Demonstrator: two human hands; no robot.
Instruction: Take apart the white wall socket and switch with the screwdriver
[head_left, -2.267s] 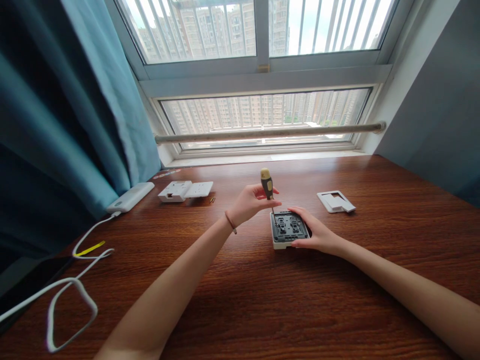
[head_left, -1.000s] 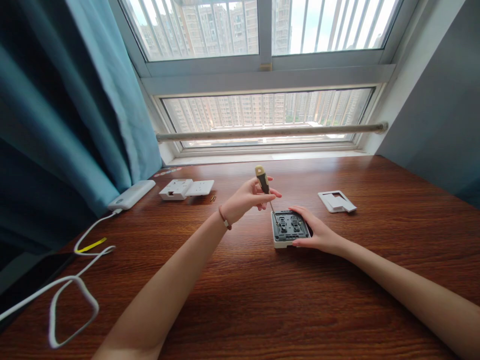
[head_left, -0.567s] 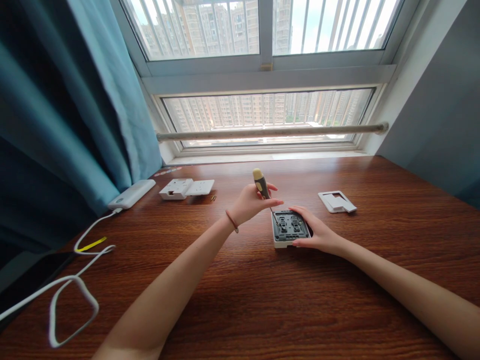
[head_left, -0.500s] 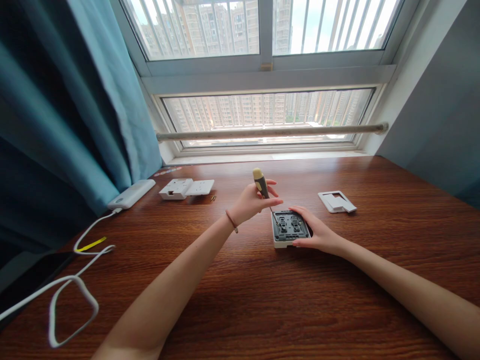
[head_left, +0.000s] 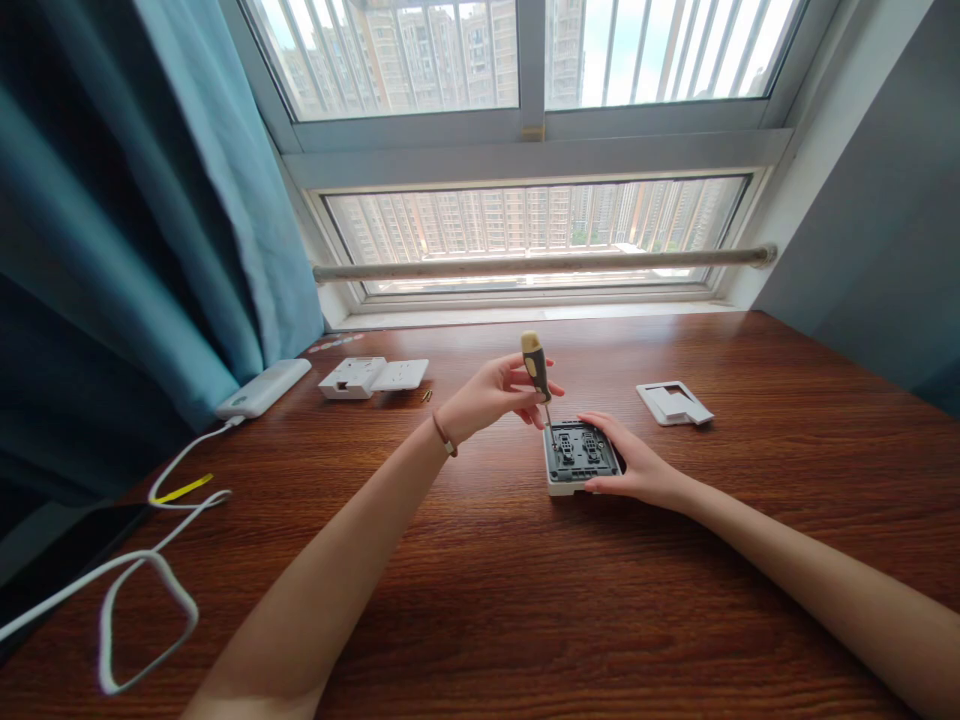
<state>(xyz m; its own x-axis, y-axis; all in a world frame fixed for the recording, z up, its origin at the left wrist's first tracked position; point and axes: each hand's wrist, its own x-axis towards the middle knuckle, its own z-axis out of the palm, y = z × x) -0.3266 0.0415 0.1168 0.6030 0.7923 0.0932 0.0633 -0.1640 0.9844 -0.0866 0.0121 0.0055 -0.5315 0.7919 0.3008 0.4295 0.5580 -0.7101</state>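
A square wall-switch module [head_left: 579, 457] with a white rim and dark grey inside lies face down on the wooden desk [head_left: 525, 600]. My left hand [head_left: 491, 395] is closed round a small screwdriver [head_left: 535, 365] with a yellow-and-black handle. The screwdriver stands almost upright, its tip at the module's far left part. My right hand [head_left: 637, 465] rests against the module's right side, thumb on the near edge and fingers curled along the far edge, pressing it to the desk.
At the back left lie a white socket part [head_left: 373, 377], two small screws [head_left: 426, 396] and a white power bank [head_left: 262, 388] with a white cable [head_left: 142, 560]. A white cover plate [head_left: 673, 402] lies at the back right. A blue curtain [head_left: 150, 200] hangs on the left.
The screwdriver handle has swung from leaning left to nearly upright, and my left hand's fingers have shifted round it. My right hand and the module have stayed still.
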